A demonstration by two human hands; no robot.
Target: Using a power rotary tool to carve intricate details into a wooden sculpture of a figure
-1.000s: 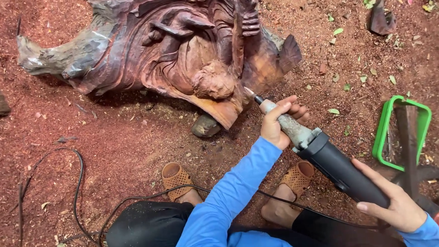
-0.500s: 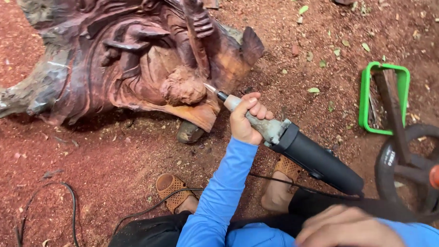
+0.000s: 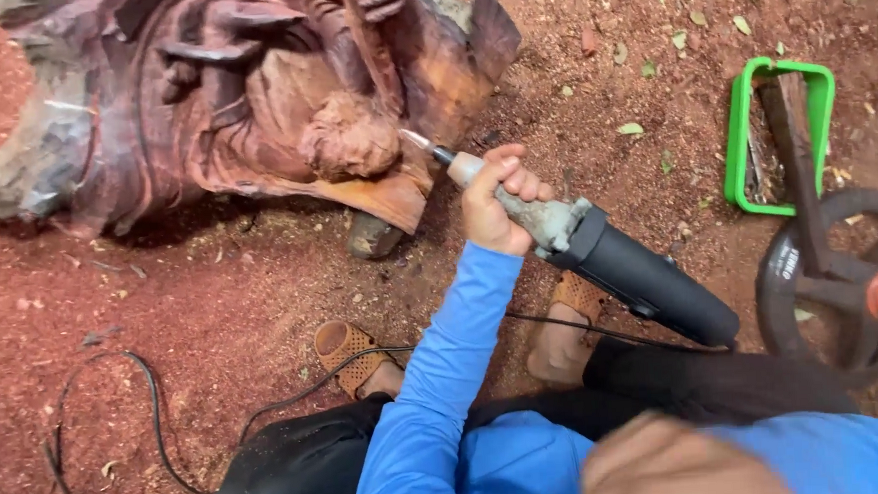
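Outdoors, a grinder at a wood carving.
Left hand (image 3: 497, 199) grips the grinder (image 3: 600, 254) by its dusty neck, bit touching the carving (image 3: 251, 96) lying on the red ground. Right hand (image 3: 670, 460) is a blur near the lap; grip unclear.

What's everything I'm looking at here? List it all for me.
carving: one, reddish-brown wood, upper left on the ground
grinder: one, black body with dusty grey neck, centre, its tip at the carving
cable: one, black, looping over the ground at lower left
green frame: one, bright green, upper right
wheel: one, black with a red hub, right edge
leaves: several, pale green, scattered upper right
ground: red dirt and sawdust, all around
sandals: two, tan, on the person's feet, lower centre
left hand: gripping the grinder's neck
right hand: blurred, bottom edge, off the grinder
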